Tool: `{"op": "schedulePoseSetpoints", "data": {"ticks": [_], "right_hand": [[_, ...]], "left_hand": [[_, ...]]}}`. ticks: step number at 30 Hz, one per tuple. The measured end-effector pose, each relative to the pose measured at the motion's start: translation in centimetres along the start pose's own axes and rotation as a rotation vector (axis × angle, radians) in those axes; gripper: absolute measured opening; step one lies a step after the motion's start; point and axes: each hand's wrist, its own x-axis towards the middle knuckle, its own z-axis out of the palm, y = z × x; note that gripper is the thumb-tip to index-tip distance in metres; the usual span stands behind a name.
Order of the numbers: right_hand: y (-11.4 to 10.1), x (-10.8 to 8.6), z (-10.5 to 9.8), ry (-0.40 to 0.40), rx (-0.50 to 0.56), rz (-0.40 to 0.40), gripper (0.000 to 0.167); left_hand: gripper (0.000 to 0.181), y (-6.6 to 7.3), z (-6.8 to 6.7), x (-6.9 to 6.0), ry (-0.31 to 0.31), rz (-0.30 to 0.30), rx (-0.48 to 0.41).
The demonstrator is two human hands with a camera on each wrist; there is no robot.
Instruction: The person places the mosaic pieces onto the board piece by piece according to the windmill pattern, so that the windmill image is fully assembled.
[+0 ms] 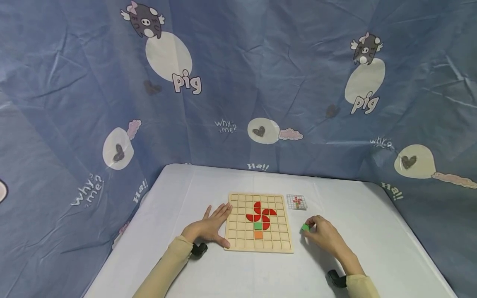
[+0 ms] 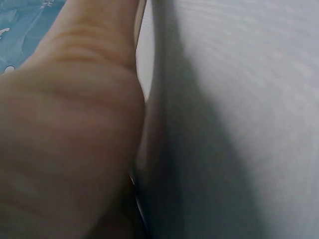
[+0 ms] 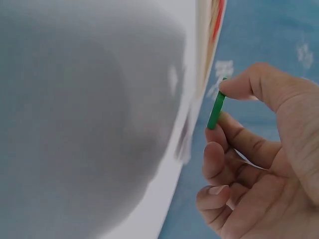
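Note:
A wooden grid board (image 1: pixel 238 244) lies on the white table, with several red quarter-round tiles (image 1: pixel 257 209) forming a pinwheel near its middle. Below them sit a green square tile (image 1: pixel 258 226) and an orange square tile (image 1: pixel 258 234). My left hand (image 1: pixel 209 227) rests along the board's left edge, fingers spread, thumb at the lower left corner; its wrist view shows mostly skin and table. To the right of the board, my right hand (image 1: pixel 323 236) pinches another green square tile (image 3: pixel 217 107) between thumb and fingers, held above the table.
Beyond my right hand, by the board's upper right corner, lies a small stack of pattern cards (image 1: pixel 296 202); the top one shows a red pinwheel on a grid. Blue printed cloth (image 1: pixel 238 82) hangs behind and beside the white table (image 1: pixel 208 273).

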Motion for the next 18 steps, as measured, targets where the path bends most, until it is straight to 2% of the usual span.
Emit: {"op": "schedulePoseSetpoints", "data": {"ticks": [11, 18], "right_hand": [[-7.4, -0.3, 3.3, -0.017, -0.038, -0.206, 0.022], [-10.2, -0.6, 5.5, -0.062, -0.084, -0.38, 0.022]], "left_hand": [[0.132, -0.1, -0.1, 0.0, 0.005, 0.015, 0.013], [0.133, -0.1, -0.1, 0.0, 0.0, 0.011, 0.034]]}}
